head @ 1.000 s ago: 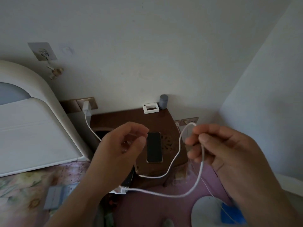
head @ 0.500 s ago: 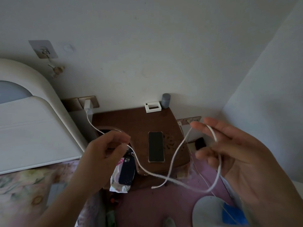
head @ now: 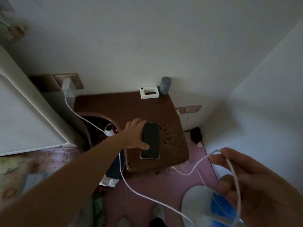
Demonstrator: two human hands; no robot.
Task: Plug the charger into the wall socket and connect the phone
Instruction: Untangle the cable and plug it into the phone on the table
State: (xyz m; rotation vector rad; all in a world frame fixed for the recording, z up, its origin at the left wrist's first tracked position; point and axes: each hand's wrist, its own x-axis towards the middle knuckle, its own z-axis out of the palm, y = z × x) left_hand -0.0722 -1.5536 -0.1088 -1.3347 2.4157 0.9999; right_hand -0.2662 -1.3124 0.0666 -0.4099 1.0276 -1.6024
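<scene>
1. Phone's resting place first, since it is the biggest piece I see: a brown bedside table (head: 124, 105) stands against the wall, and the phone (head: 150, 140) lies flat on its near half, dark screen up, long side running away from me.
2. My left hand (head: 134, 134) reaches out over the table's near-left edge; its fingers are spread wide along the phone's left side, and the thumb (head: 144, 146) lies on the lower left of the screen. I would call that a wide, open grip touching the phone, not closed around it.
3. My right hand (head: 252, 182) is close to the camera at lower right, fingers loosely curled, with a loop of the white cable (head: 139, 193) draped through them. The free end hangs down toward the pink floor (head: 144, 182), just off the table's near-right corner.
4. From there the cable runs across the floor, passes behind my left forearm and climbs to the white charger (head: 67, 85), which sits plugged into the wall socket (head: 74, 80) left of the table.
5. At the table's far edge a small white box (head: 150, 92) stands just beside a grey cylinder (head: 165, 85).
</scene>
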